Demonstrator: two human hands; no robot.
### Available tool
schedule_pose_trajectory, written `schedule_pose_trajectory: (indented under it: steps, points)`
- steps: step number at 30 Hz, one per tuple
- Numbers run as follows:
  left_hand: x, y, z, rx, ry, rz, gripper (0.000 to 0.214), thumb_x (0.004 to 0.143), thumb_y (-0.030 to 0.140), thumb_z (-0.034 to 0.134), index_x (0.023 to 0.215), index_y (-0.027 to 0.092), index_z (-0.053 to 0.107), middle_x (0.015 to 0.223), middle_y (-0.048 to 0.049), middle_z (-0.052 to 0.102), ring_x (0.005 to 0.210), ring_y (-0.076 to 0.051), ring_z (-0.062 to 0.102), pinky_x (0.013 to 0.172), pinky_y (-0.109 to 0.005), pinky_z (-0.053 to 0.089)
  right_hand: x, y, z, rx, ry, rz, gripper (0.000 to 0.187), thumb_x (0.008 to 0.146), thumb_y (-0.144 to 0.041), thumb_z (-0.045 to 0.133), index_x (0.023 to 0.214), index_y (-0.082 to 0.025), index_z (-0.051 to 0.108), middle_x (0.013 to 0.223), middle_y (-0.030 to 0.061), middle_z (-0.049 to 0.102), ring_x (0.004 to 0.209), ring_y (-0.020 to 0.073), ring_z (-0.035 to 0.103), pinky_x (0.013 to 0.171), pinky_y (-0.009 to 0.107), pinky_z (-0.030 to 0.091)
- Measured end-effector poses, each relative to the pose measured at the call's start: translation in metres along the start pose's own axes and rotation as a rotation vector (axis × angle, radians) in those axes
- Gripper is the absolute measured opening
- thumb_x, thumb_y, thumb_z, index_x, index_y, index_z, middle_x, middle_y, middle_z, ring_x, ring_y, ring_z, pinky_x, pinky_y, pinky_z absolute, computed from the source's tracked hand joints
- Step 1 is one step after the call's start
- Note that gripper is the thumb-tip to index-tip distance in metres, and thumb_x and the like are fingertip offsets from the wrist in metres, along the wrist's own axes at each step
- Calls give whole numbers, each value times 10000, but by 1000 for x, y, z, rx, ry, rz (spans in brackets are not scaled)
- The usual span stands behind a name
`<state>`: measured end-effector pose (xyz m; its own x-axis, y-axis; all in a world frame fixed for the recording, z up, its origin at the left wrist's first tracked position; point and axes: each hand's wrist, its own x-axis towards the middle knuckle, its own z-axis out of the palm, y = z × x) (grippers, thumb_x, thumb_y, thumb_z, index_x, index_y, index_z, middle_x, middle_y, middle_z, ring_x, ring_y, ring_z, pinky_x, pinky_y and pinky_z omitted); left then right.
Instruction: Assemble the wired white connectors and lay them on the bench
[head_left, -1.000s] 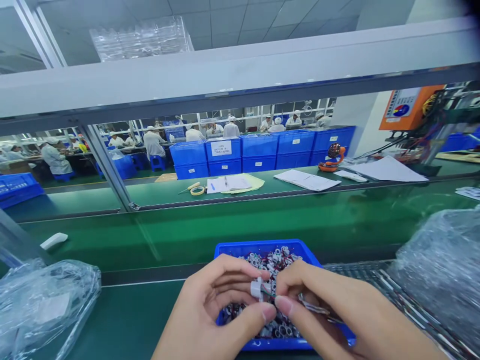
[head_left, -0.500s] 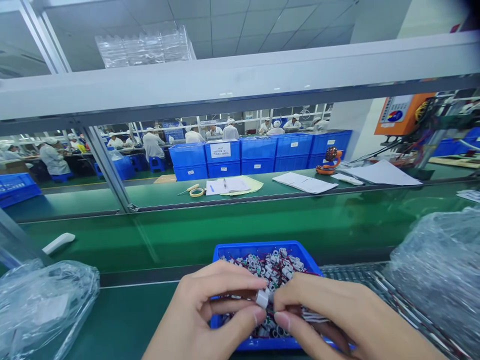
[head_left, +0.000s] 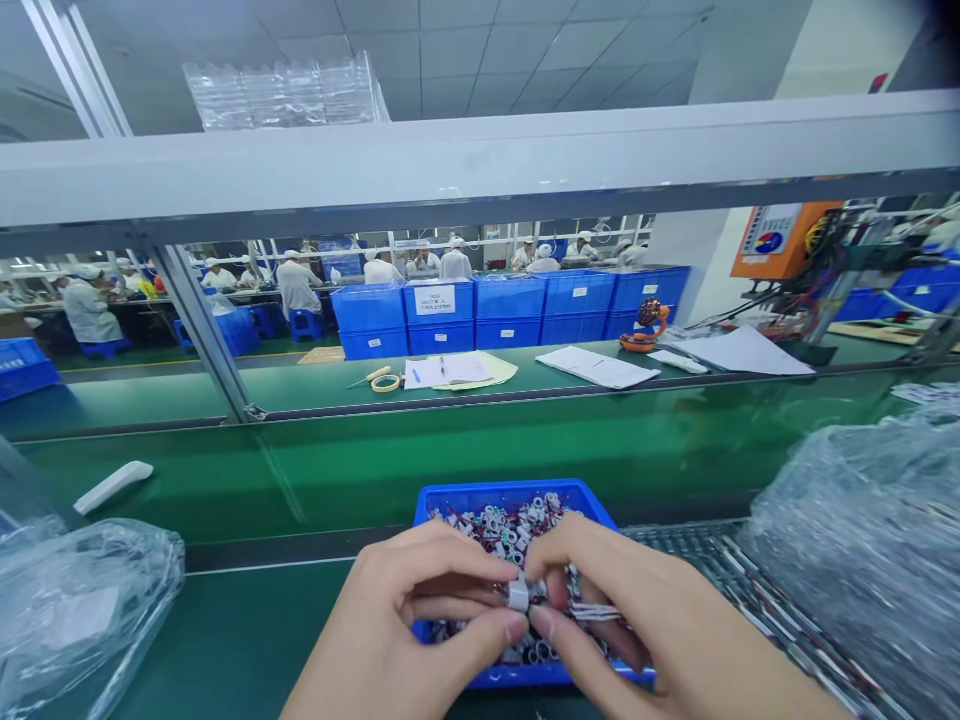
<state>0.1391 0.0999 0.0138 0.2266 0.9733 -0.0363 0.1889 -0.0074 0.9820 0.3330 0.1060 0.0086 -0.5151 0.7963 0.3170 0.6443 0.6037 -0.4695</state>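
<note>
Drawn closer, left hand and right hand pinch a white connector over blue tray on green bench.

Clear plastic bag at left, second bag at right; stacked blue crates stand beyond the green bench.

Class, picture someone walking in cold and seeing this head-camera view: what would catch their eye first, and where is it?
First come the left hand and right hand at bottom centre, meeting around a small white connector above a blue tray heaped with wired connectors. Farther off, at mid-height, stacked blue crates form a bright wall, with people in white coats beyond them.
</note>
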Motion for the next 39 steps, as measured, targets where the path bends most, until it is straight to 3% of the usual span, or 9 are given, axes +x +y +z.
schedule_pose_trajectory:
  steps: [4,7,11,16,20,24,30,34,39]
  points:
    - [1,-1,0,48,0,27,78,779,210,769,845,239,799,923,-10,715,852,-178,733,748,-196,600,-1,3,1,73,-22,39,484,835,-21,485,1251,-255,564,1186,56,654,1079,184,659,877,256,569]
    - [3,-3,3,49,-35,21,114,747,149,766,820,236,777,885,13,732,833,-168,726,757,-199,583,3,2,1,138,-115,78,561,836,15,436,1316,-259,533,1294,80,585,1214,194,588,968,284,536]
    - [4,-6,6,125,-35,0,97,737,139,759,769,230,748,793,37,755,814,-173,720,756,-197,548,6,-1,7,236,-174,80,579,811,51,410,1273,-266,556,1241,62,590,1107,168,624,909,259,549]
    - [2,-6,-5,222,84,58,80,811,271,746,741,237,767,810,10,764,794,-182,694,723,-205,519,3,9,16,236,-102,85,506,894,-72,483,1351,-283,530,1296,61,608,1072,181,649,894,275,554]
    - [2,-5,-13,168,92,43,100,856,323,713,819,247,766,883,-1,757,849,-184,699,762,-207,527,3,16,14,92,-103,189,202,974,-214,539,1045,-313,700,1013,-15,745,900,192,707,772,263,561]
    - [1,-3,-11,140,47,-1,122,867,350,694,835,240,734,933,-4,740,889,-187,699,815,-218,536,3,16,12,1,-78,133,222,988,-198,528,884,-292,700,922,-25,760,826,192,718,666,239,530]
    - [0,-4,-8,296,42,31,93,859,318,679,810,251,720,887,11,739,869,-194,684,800,-240,515,-1,20,23,-37,-118,161,198,993,-209,467,1053,-281,642,814,9,700,749,216,689,599,263,503]
    - [3,-4,-5,344,32,43,79,853,284,668,790,249,701,860,27,733,836,-186,677,778,-235,498,-3,20,31,-10,-39,132,304,946,-157,512,1217,-254,610,716,-2,647,665,205,663,588,247,482]
    - [5,-3,-1,278,38,26,68,849,237,653,800,244,700,890,34,740,861,-180,682,810,-232,495,0,14,31,67,-85,143,414,922,-190,560,1333,-229,530,798,26,685,722,217,681,638,268,511]
